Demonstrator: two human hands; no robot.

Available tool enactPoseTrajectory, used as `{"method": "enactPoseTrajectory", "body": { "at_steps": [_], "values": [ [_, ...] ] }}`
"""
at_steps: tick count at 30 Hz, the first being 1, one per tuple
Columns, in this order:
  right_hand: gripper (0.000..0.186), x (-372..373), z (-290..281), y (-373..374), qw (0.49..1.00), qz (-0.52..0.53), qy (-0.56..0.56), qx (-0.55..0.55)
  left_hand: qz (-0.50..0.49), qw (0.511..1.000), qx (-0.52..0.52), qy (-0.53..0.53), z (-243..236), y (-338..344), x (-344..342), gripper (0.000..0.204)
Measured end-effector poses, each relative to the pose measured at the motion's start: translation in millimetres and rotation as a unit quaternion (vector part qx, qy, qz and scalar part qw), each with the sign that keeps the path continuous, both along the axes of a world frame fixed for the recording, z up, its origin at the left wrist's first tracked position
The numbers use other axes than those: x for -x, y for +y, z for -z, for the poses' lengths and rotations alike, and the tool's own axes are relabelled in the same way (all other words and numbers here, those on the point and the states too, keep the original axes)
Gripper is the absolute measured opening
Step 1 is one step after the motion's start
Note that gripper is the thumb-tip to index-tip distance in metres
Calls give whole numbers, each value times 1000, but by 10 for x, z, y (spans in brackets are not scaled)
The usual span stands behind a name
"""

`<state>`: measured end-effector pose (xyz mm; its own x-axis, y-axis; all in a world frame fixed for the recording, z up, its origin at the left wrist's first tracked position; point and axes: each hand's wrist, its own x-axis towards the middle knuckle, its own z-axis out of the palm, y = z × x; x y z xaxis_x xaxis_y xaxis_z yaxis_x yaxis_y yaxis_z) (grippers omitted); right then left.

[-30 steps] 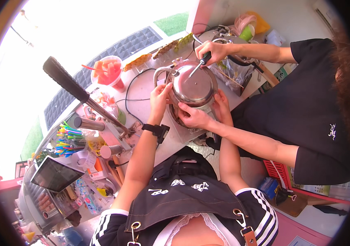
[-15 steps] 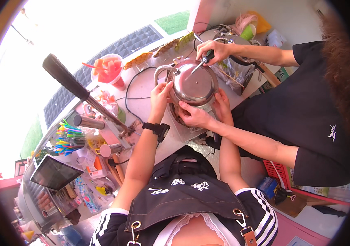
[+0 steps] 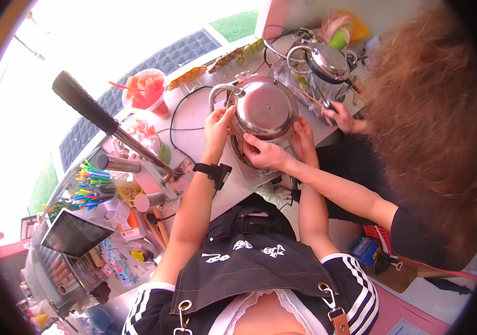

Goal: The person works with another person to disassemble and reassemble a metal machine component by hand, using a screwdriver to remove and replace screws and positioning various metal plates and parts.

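Note:
A round, shiny metal appliance (image 3: 266, 109) with a domed polished cover and a braided metal cable stands tilted over the counter. My left hand (image 3: 216, 131) grips its left edge, fingertips partly hidden behind it. On the lower right rim my right hand (image 3: 304, 139) has hold of it too, its palm partly behind the casing. Between my hands, a co-worker's hand (image 3: 263, 152) supports the lower rim. The co-worker's other hand (image 3: 343, 119) holds a screwdriver (image 3: 329, 106) to the right of the appliance, away from the cover.
Another round metal appliance (image 3: 329, 61) with a cable sits at the back right. A cup of red fruit chunks (image 3: 148, 92) and a long black-handled lever (image 3: 85, 103) are on the left. Colourful straws (image 3: 94, 184) and a dark screen (image 3: 76, 234) lie farther left. The co-worker's hair (image 3: 434, 123) fills the right side.
The co-worker's screwdriver hand has left the metal cover and moved right and nearer. The co-worker's head has leaned in. My hands keep their hold with little movement.

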<state>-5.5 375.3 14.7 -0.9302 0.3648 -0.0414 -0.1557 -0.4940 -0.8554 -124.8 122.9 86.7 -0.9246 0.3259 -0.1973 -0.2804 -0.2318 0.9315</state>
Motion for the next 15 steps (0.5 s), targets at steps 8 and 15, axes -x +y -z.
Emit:
{"method": "enactPoseTrajectory", "body": {
  "at_steps": [8,15],
  "values": [
    [31,-33,-95,-61,1000,8,-10,-15,3,1000,7,-7,-9,-5,-8,29],
    [28,-185,42,-8,998,28,-48,-44,-8,1000,7,-7,-18,11,-16,27]
  ]
}}
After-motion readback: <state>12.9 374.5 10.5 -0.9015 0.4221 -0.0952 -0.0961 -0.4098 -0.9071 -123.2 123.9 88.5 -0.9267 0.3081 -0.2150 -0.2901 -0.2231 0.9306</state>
